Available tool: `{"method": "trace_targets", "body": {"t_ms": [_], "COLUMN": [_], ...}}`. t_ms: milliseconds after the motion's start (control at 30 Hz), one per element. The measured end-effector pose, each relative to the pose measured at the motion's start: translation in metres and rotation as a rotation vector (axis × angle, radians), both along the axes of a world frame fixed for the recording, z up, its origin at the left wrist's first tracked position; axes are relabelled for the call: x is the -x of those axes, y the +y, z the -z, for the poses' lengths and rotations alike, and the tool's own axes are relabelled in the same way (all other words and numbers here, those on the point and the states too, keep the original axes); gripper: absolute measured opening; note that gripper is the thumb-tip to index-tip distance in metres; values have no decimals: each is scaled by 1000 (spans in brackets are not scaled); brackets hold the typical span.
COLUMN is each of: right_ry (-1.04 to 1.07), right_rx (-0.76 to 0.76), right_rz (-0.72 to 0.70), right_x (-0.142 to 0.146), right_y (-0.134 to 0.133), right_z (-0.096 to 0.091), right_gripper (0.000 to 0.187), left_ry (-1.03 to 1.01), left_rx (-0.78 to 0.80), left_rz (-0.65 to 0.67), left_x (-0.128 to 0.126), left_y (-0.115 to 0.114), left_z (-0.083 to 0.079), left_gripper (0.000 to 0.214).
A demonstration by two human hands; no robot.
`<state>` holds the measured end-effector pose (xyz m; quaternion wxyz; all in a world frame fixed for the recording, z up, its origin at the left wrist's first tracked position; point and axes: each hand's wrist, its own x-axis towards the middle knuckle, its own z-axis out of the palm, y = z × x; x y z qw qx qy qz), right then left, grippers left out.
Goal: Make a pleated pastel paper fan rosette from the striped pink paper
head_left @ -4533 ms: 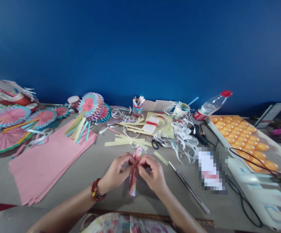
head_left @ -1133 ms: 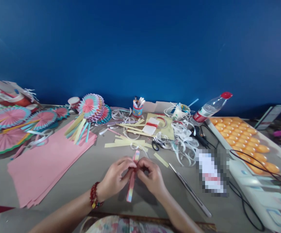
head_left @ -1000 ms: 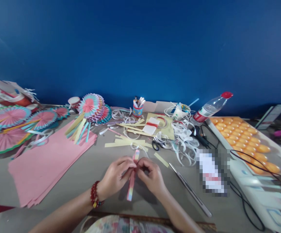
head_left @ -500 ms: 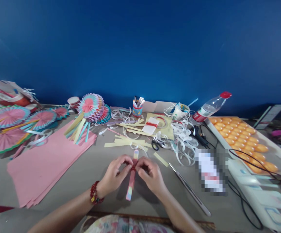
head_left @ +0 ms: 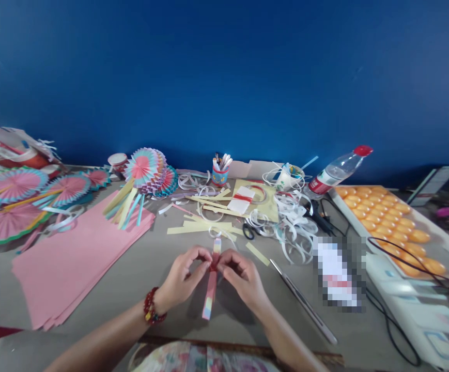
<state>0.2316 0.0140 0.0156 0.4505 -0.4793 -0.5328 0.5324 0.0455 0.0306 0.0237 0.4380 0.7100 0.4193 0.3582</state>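
Just beyond the front edge of the grey table (head_left: 142, 276), both hands meet at the middle of a folded pink paper strip (head_left: 210, 292), which points away from the body with its pale, multicoloured ends showing. A red tie (head_left: 213, 267) crosses its waist, and the step in hand looks to be drawing that tie snug. The left hand (head_left: 180, 279) has thumb and fingertips brought together at one side of it; the right hand (head_left: 247, 281) is pinched likewise at the other. Both seem to have hold of the tie, though it is too small to be sure where its ends run. I judge that the next move calls for an even pull from both sides, without skewing the folds. Against the frame from about a second ago, the fingertips have parted slightly, baring the red crossing they then covered.
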Motion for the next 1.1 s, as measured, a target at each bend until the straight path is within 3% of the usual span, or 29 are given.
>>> {"method": "trace_targets", "body": {"t_ms": [267, 533, 767, 900, 1100], "right_ry": [148, 93, 142, 176, 145], "right_rx": [90, -7, -1, 69, 89], "right_rz": [-42, -50, -80, -40, -47], "right_x": [-2, -6, -7, -8, -5], "right_y": [1, 2, 4, 4, 5], "right_z": [2, -2, -2, 7, 18], "right_gripper": [14, 12, 10, 10, 11], "left_ry": [-5, -10, -38, -36, -80], "left_rx": [-28, -26, -49, 5, 158], "left_rz": [43, 60, 72, 45, -74], "left_x": [1, 1, 1, 5, 11], "left_y": [-1, -2, -2, -3, -14], "left_z": [5, 4, 0, -1, 14], "left_gripper": [9, 9, 10, 13, 18]}}
